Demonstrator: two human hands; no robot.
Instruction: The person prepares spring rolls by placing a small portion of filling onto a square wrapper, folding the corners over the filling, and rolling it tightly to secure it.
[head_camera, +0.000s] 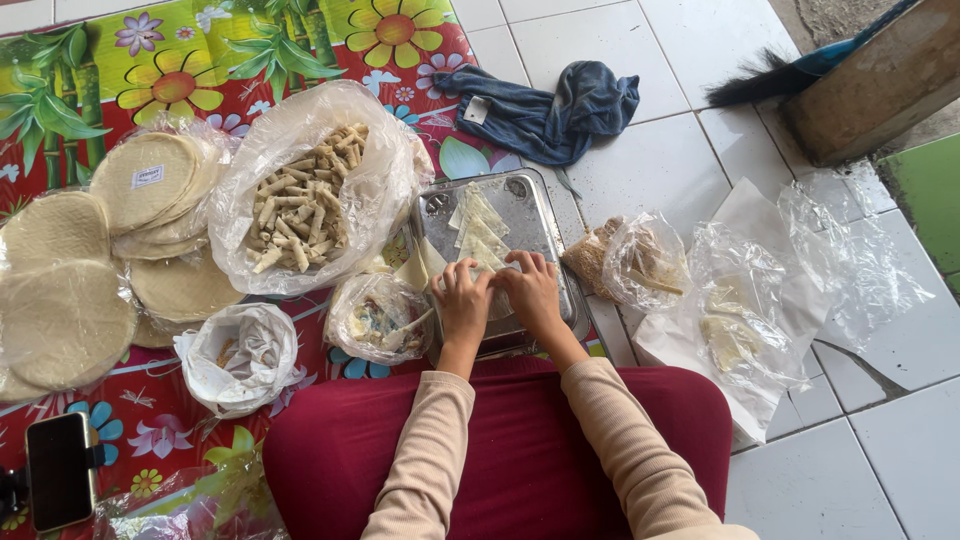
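Rolling, by the look of it: head view, looking straight down past my knees to the metal tray on the floor mat.

Left hand and right hand sit side by side at the tray's near edge, fingers curled down and pressed onto a pale wrapper sheet. Both grips are closed over it, thumbs tucked under (what lies inside the fold I cannot tell; the fingers cover it). More cut wrapper pieces lie fanned on the tray just beyond my knuckles.

Left of the tray: a big clear bag of finished rolls, a small bag of filling touching the tray's corner, a white bag, and stacks of round wrappers in plastic. Right of the tray, on the tiled floor: crumpled clear bags and empty plastic sheets. A blue cloth lies beyond the tray, a phone by my left knee.

Step in hand, as I judge it: mid-roll, the wrapper being tucked and turned. The next move calls for even pressure from both hands so the roll stays tight and the thin sheet does not tear.
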